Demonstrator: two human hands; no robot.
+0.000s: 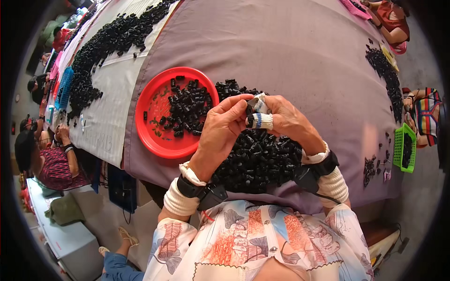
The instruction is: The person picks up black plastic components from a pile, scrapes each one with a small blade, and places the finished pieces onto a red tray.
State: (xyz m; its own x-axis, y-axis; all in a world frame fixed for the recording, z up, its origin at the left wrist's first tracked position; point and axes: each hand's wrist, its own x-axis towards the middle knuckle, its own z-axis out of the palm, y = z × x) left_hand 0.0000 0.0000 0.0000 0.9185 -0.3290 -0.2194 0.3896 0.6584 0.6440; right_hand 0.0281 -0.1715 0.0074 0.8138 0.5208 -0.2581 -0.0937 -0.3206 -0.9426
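Over a pile of small black plastic parts (260,164), my two hands meet close together. My left hand (222,122) is closed, thumb and forefinger pinching a small black part (250,108). Against that part presses my right hand (288,117), its fingers curled inward. White knitted finger sleeves (260,121) with dark and blue stripes cover some of its fingers. Whether the right fingers also grip a small tool is too small to tell. To the left of my hands sits a round red tray (147,133) with many of the same black parts.
A mauve cloth (300,42) covers the table. Long heaps of black parts (112,37) lie on a white cloth at left, more (386,77) at far right. Green (398,147) and blue (64,88) baskets stand near the sides. Several people work around the table.
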